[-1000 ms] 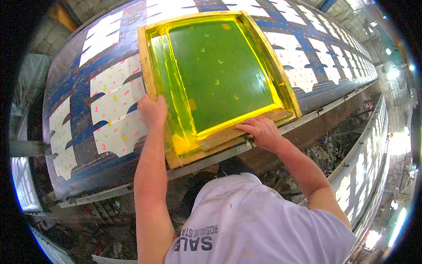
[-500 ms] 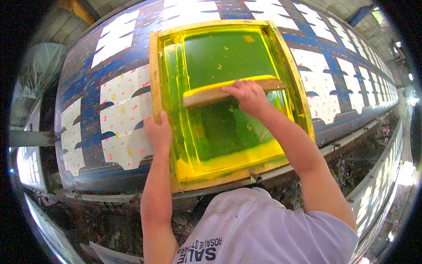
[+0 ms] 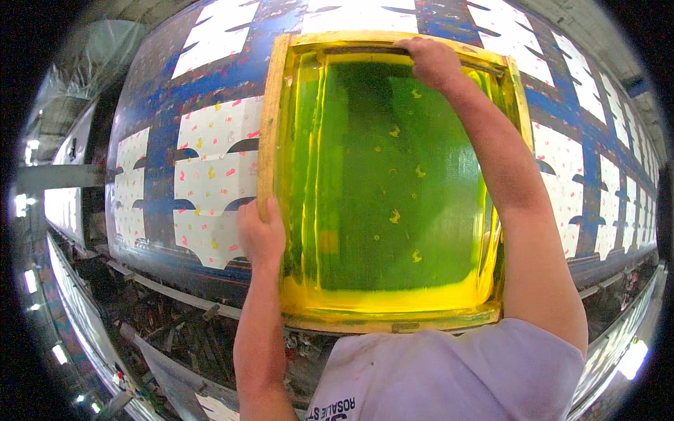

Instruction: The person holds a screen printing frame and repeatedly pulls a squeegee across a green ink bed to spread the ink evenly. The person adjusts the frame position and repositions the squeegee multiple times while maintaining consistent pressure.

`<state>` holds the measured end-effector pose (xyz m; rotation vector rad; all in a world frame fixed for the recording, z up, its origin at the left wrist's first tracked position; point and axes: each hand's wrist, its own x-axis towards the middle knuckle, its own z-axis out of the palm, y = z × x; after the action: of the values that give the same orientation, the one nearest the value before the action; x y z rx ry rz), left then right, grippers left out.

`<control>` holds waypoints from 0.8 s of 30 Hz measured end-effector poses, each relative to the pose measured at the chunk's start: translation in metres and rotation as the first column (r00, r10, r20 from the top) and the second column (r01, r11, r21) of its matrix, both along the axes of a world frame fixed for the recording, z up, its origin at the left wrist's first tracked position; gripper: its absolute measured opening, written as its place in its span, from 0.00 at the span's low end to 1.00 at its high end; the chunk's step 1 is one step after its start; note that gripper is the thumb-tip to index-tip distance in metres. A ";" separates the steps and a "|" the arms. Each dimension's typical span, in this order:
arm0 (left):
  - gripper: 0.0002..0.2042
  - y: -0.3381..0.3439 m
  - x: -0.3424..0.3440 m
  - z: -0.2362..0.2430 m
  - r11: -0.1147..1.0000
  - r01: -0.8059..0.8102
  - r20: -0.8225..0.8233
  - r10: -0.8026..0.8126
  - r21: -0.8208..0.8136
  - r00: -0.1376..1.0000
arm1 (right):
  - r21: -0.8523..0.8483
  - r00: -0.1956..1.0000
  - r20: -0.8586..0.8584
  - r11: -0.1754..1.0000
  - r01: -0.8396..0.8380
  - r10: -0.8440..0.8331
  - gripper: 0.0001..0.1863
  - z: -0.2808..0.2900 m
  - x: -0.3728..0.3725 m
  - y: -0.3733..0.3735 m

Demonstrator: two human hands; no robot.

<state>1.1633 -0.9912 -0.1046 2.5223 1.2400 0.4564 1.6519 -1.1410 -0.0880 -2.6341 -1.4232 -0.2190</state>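
Note:
A wooden-framed printing screen (image 3: 269,140) lies on the long table in front of me. Its green mesh (image 3: 379,182) shows small yellow duck-like figures, and yellow ink (image 3: 379,300) pools along the near end and streaks both sides. My left hand (image 3: 262,228) is closed around the frame's left rail, thumb on top. At the far end, my right hand (image 3: 432,63) has its fingers closed on the squeegee (image 3: 365,50), which shows as a thin dark strip just inside the far rail. Most of the squeegee's face is hidden from this angle.
White cut fabric pieces (image 3: 217,172) with pink and yellow prints lie left of the screen. More white pieces (image 3: 558,175) run along the blue-stained table (image 3: 161,151) to the right. A metal rail (image 3: 168,291) follows the near edge. Another long table (image 3: 88,323) stands at lower left.
My right hand has pushed the squeegee from mid-screen to the far end, uncovering the mesh. My left hand stays on the left rail. The view has shifted, moving the screen rightward in the picture.

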 end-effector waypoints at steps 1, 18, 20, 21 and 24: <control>0.15 0.000 0.000 0.000 1.000 -0.017 -0.021 0.016 -0.009 1.000 | 0.006 1.000 0.009 1.000 -0.011 0.011 0.27 -0.002 0.006 0.001; 0.22 0.004 -0.004 -0.001 0.998 0.014 -0.044 -0.017 -0.064 0.999 | -0.254 0.926 -0.373 0.952 -0.168 0.064 0.21 0.044 -0.131 -0.088; 0.23 0.004 -0.004 -0.001 0.997 0.015 -0.045 -0.018 -0.072 0.999 | -0.326 0.937 -0.350 0.935 -0.139 0.017 0.21 0.048 -0.180 -0.109; 0.24 0.004 -0.005 -0.001 0.998 0.023 -0.037 -0.025 -0.062 0.999 | -0.324 0.934 -0.357 0.935 -0.144 0.020 0.22 0.051 -0.202 -0.121; 0.25 0.006 -0.008 -0.003 0.996 0.033 0.012 -0.032 -0.080 0.999 | -0.292 0.929 -0.366 0.943 -0.161 0.046 0.22 0.057 -0.270 -0.156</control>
<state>1.1554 -0.9847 -0.1077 2.4659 1.1878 0.4036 1.3823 -1.2966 -0.0309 -2.6347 -1.5681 0.5188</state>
